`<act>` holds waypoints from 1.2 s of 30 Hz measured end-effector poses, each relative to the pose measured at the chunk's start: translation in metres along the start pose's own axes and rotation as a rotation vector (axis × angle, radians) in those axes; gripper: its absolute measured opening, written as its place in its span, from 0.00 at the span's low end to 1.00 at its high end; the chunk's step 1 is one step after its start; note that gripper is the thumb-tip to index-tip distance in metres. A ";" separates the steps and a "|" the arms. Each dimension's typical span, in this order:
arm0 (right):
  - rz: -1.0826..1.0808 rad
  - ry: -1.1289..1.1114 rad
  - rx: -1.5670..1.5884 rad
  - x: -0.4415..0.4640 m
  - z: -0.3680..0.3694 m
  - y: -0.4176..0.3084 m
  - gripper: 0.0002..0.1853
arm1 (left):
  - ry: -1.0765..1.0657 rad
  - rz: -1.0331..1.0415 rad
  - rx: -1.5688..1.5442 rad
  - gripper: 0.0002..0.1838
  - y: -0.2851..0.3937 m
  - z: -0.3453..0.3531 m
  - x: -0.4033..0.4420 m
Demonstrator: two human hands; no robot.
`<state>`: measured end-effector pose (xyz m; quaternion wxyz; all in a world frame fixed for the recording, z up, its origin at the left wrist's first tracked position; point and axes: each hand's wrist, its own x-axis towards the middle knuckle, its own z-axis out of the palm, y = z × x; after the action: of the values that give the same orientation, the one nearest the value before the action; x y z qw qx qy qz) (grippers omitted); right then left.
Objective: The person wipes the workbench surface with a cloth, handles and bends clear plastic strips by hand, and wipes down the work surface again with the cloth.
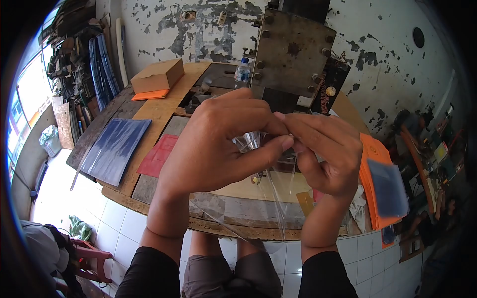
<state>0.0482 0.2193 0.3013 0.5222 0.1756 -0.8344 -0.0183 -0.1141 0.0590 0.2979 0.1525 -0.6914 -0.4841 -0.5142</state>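
A clear plastic sheet point(278, 198) hangs in folds from my fingertips, over the front of the workbench. My left hand point(218, 144) is closed, its thumb and index finger pinching the sheet's upper part. Right beside it, my right hand point(330, 149) is also closed on the plastic, and the fingertips of both hands nearly touch. Its exact edges are hard to make out, since the plastic is see-through and partly behind my hands. Under my left wrist lies a red sheet point(158, 155) on the bench.
A metal press point(293, 54) stands behind my hands, with a water bottle point(243, 72) beside it. Bluish clear plastic sheets point(117, 149) and a cardboard box point(159, 77) lie left. At right are orange sheets point(368, 193) with a bluish stack point(390, 188). People sit further right.
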 end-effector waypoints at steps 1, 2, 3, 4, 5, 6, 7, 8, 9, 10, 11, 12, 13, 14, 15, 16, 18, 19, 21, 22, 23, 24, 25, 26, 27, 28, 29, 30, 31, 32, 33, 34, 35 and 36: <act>0.005 -0.008 -0.004 0.000 0.000 0.000 0.20 | 0.000 0.006 0.001 0.06 -0.001 0.000 0.000; 0.005 -0.009 -0.008 0.000 0.000 0.000 0.20 | 0.000 0.012 0.002 0.06 -0.002 0.001 0.000; 0.005 -0.009 -0.013 -0.001 0.001 0.001 0.20 | -0.005 0.013 0.013 0.06 -0.003 0.001 0.000; 0.004 -0.009 -0.017 -0.001 0.001 0.001 0.20 | -0.010 0.014 0.024 0.06 -0.003 0.002 0.000; 0.006 -0.012 -0.017 -0.001 0.002 0.001 0.20 | -0.014 0.015 0.035 0.06 -0.004 0.002 0.000; 0.008 -0.014 -0.016 -0.002 0.002 0.002 0.19 | -0.019 0.014 0.039 0.06 -0.004 0.002 0.000; 0.010 -0.017 -0.015 -0.002 0.002 0.002 0.19 | -0.023 0.013 0.043 0.07 -0.004 0.001 0.000; 0.006 -0.014 -0.011 -0.002 0.002 0.002 0.19 | -0.027 0.012 0.046 0.07 -0.004 0.001 0.000; 0.003 -0.010 -0.006 -0.002 0.002 0.002 0.19 | -0.023 0.015 0.035 0.07 -0.004 0.001 0.000; 0.000 -0.006 -0.002 -0.002 0.002 0.003 0.19 | -0.020 0.019 0.023 0.06 -0.004 0.002 0.000; -0.004 0.006 0.006 -0.002 0.002 0.003 0.20 | -0.016 0.022 0.011 0.06 -0.004 0.002 0.000; -0.009 0.019 0.014 -0.001 0.002 0.003 0.20 | -0.018 0.014 0.006 0.06 -0.002 0.001 0.000; -0.014 0.031 0.022 -0.001 0.003 0.003 0.20 | -0.019 0.006 0.002 0.06 0.000 0.000 0.000; -0.008 0.026 0.022 -0.001 0.002 0.003 0.20 | -0.019 -0.002 -0.002 0.06 0.002 -0.001 0.000; -0.002 0.020 0.022 -0.001 0.002 0.002 0.20 | -0.015 -0.008 0.004 0.06 0.002 -0.001 0.000; 0.005 0.015 0.022 -0.001 0.001 0.001 0.20 | -0.010 -0.015 0.010 0.06 0.003 -0.001 0.000; 0.002 0.022 0.007 -0.001 0.002 0.002 0.21 | -0.005 -0.013 0.015 0.06 0.002 -0.001 0.000; 0.000 0.026 -0.001 -0.001 0.002 0.002 0.21 | -0.005 -0.004 0.014 0.06 0.000 0.000 0.000; -0.002 0.022 -0.007 -0.001 0.002 0.002 0.21 | -0.003 0.013 0.015 0.06 -0.002 0.001 0.000; -0.003 0.020 -0.009 -0.001 0.002 0.002 0.21 | -0.001 0.021 0.018 0.06 -0.003 0.002 0.000; -0.001 0.014 -0.013 -0.001 0.001 0.002 0.21 | 0.000 0.030 0.020 0.06 -0.003 0.002 0.000; 0.001 0.008 -0.016 -0.001 0.000 0.002 0.21 | -0.003 0.026 0.021 0.06 -0.003 0.003 0.000; 0.002 0.002 -0.020 -0.001 0.000 0.001 0.20 | -0.007 0.022 0.021 0.06 -0.004 0.003 0.000; 0.010 -0.003 -0.024 -0.001 0.000 0.001 0.20 | -0.011 0.019 0.022 0.06 -0.004 0.003 0.000; 0.017 -0.007 -0.028 -0.001 0.000 0.000 0.20 | -0.016 0.008 0.028 0.06 -0.003 0.002 0.000; 0.024 -0.012 -0.032 -0.001 0.000 0.000 0.19 | -0.022 -0.003 0.034 0.06 -0.002 0.001 0.000; 0.017 -0.011 -0.036 -0.002 0.000 0.001 0.19 | -0.027 -0.014 0.040 0.06 -0.001 0.001 0.001; 0.010 -0.010 -0.039 -0.002 0.001 0.002 0.19 | -0.023 0.000 0.039 0.06 -0.002 0.001 0.001; 0.003 -0.009 -0.042 -0.002 0.001 0.002 0.18 | -0.018 0.013 0.038 0.06 -0.003 0.002 0.001; 0.003 -0.011 -0.039 -0.002 0.001 0.002 0.18 | -0.014 0.027 0.037 0.06 -0.004 0.003 0.001; 0.003 -0.014 -0.037 -0.002 0.001 0.002 0.18 | -0.015 0.021 0.031 0.06 -0.004 0.003 0.000; 0.003 -0.016 -0.035 -0.002 0.001 0.001 0.18 | -0.015 0.014 0.025 0.06 -0.004 0.003 0.000; 0.006 -0.014 -0.021 -0.002 0.001 0.001 0.18 | -0.016 0.008 0.019 0.06 -0.003 0.003 0.000; 0.008 -0.013 -0.006 -0.001 0.001 0.001 0.19 | -0.014 0.003 0.018 0.06 -0.003 0.003 0.000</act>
<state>0.0478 0.2210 0.3001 0.5174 0.1706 -0.8383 -0.0198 -0.1148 0.0622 0.2959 0.1563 -0.6943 -0.4886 -0.5047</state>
